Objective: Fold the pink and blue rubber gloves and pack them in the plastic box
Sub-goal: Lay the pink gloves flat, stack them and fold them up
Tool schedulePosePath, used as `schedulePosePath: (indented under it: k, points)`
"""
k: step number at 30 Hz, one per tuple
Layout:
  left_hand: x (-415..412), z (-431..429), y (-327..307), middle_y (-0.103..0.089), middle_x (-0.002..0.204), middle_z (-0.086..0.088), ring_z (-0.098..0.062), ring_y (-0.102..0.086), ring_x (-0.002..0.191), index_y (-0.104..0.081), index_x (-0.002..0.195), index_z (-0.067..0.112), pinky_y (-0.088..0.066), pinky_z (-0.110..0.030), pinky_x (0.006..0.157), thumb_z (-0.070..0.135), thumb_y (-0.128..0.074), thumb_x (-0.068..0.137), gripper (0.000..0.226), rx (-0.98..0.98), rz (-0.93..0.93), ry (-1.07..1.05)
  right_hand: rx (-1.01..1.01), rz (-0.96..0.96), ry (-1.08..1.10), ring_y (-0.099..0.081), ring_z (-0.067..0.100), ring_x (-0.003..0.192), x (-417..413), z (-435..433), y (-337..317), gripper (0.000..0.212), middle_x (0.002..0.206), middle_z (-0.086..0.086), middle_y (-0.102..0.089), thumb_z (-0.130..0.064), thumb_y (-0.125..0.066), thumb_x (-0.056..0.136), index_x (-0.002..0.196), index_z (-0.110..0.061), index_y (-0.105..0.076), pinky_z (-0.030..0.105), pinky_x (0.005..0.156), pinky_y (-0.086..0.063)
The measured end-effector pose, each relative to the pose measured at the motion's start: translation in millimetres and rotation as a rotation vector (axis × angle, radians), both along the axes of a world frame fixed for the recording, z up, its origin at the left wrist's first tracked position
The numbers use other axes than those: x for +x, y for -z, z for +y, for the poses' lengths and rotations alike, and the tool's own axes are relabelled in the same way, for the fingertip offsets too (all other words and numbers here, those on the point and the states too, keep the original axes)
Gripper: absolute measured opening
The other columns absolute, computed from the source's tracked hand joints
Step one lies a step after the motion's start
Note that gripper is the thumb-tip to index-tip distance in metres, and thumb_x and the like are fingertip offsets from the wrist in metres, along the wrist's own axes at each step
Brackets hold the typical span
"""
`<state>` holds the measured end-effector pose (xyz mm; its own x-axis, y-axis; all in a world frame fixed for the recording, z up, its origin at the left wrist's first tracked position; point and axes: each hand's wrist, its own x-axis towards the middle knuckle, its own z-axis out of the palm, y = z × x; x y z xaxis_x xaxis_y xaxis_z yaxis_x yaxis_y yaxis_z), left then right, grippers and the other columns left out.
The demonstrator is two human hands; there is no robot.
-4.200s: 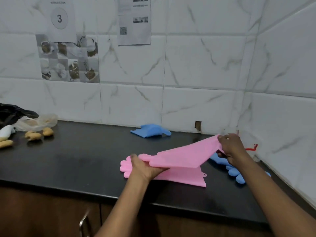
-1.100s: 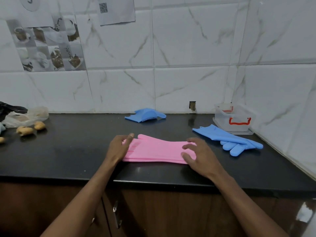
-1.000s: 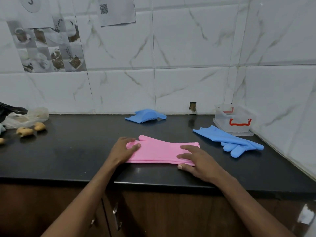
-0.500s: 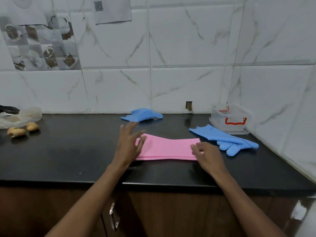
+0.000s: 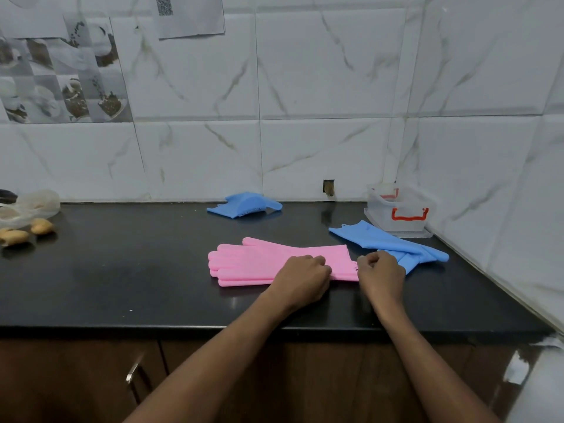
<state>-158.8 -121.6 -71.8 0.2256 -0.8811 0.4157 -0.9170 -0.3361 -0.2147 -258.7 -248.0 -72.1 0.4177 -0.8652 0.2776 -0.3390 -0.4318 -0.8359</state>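
Our left hand [image 5: 300, 277] lies curled on the cuff half of the pink gloves [image 5: 274, 261], fingers bent and pinching the rubber. Our right hand [image 5: 380, 274] is closed at the cuff edge just to its right, seemingly nipping that end. The pink gloves lie flat and stacked on the counter [image 5: 122, 270], fingers pointing left. We judge that we are starting the fold of the pink pair: the next move calls for lifting the cuff end and carrying it left over the fingers, keeping both layers together. The blue gloves [image 5: 387, 242] lie unfolded to the right, touching the plastic box [image 5: 399, 212] in the far right corner; a blue piece [image 5: 244, 204] rests by the far wall.
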Motion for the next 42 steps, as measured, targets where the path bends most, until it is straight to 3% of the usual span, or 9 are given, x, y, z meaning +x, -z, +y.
schedulePosePath:
  k: [5,11,19,23,25,29,34,38,42]
  points:
    - [1,-4,1,-0.063,0.087,-0.010,-0.029,-0.059,0.073,-0.058,0.081,0.009,-0.048,-0.040,0.067,0.025,-0.047,0.093,0.023,-0.249,0.215,-0.223,0.460,-0.253,-0.036,-0.071,0.023,0.055,-6,7,-1,0.039,0.064,0.013,-0.071,-0.036,-0.057,0.092,0.084,0.001,-0.061,0.023,0.049,-0.050]
    - [-1,13,4,-0.066,0.089,0.001,-0.017,-0.062,0.075,-0.071,0.089,0.016,-0.051,-0.033,0.063,0.037,-0.044,0.094,0.035,-0.065,0.106,0.113,0.833,-0.297,-0.235,-0.072,0.038,0.078,5,9,-25,0.044,0.101,0.020,-0.064,-0.033,-0.070,0.087,0.116,-0.013,-0.043,0.046,0.059,-0.061]
    - [33,28,-12,-0.069,0.116,0.008,-0.009,-0.059,0.109,-0.076,0.102,0.025,-0.047,-0.033,0.099,0.021,-0.054,0.085,0.027,-0.113,0.590,-0.098,0.438,0.077,-0.101,-0.067,0.021,0.052,20,23,-18,0.034,0.079,0.016,-0.070,-0.013,-0.075,0.081,0.108,-0.002,-0.057,0.029,0.049,-0.056]
    - [43,22,-20,-0.070,0.117,0.007,-0.008,-0.062,0.102,-0.076,0.104,0.022,-0.048,-0.023,0.093,0.007,-0.047,0.088,0.037,-0.087,0.899,-0.038,-0.001,0.221,-0.026,-0.061,0.021,0.085,29,40,-17,0.047,0.112,0.009,-0.064,-0.016,-0.070,0.082,0.125,-0.014,-0.051,0.023,0.055,-0.037]
    - [56,20,-26,-0.073,0.108,-0.006,-0.018,-0.067,0.091,-0.073,0.109,0.009,-0.056,-0.034,0.090,0.018,-0.053,0.093,0.027,-0.331,1.279,-0.089,-0.185,0.174,-0.049,-0.059,0.020,0.090,34,49,-17,0.045,0.116,0.007,-0.062,-0.012,-0.068,0.083,0.125,-0.017,-0.051,0.023,0.061,-0.037]
    - [85,17,-41,-0.072,0.088,-0.017,-0.030,-0.071,0.080,-0.066,0.103,-0.005,-0.061,-0.038,0.077,0.078,-0.057,0.074,0.089,-0.442,1.868,-0.212,-0.569,0.198,-0.225,-0.055,0.015,0.085,47,70,-6,0.044,0.110,0.002,-0.055,-0.009,-0.057,0.089,0.130,-0.023,-0.048,0.026,0.070,-0.046]
    - [93,7,-45,-0.063,0.109,-0.013,-0.025,-0.065,0.098,-0.061,0.115,0.002,-0.055,-0.036,0.085,0.048,-0.082,0.070,0.068,-0.321,1.654,-0.407,-0.671,0.252,-0.342,-0.053,0.017,0.116,50,81,9,0.054,0.133,0.002,-0.053,-0.020,-0.055,0.094,0.144,-0.021,-0.035,0.030,0.095,-0.044]
    - [95,2,-36,-0.059,0.084,-0.015,-0.023,-0.059,0.065,-0.064,0.097,-0.005,-0.054,-0.028,0.055,-0.001,-0.071,0.082,0.018,-0.381,1.560,-0.492,-0.564,0.254,-0.306,-0.053,0.014,0.109,36,75,11,0.044,0.127,0.000,-0.051,-0.021,-0.062,0.089,0.131,-0.022,-0.048,0.024,0.089,-0.046]
    - [99,-1,-34,-0.059,0.093,-0.019,-0.026,-0.057,0.072,-0.065,0.107,-0.006,-0.052,-0.035,0.071,0.000,-0.061,0.090,0.018,-0.400,1.431,-0.467,-0.557,0.234,-0.416,-0.054,0.009,0.108,31,75,11,0.037,0.127,-0.003,-0.052,-0.026,-0.060,0.093,0.129,-0.022,-0.057,0.020,0.093,-0.045]
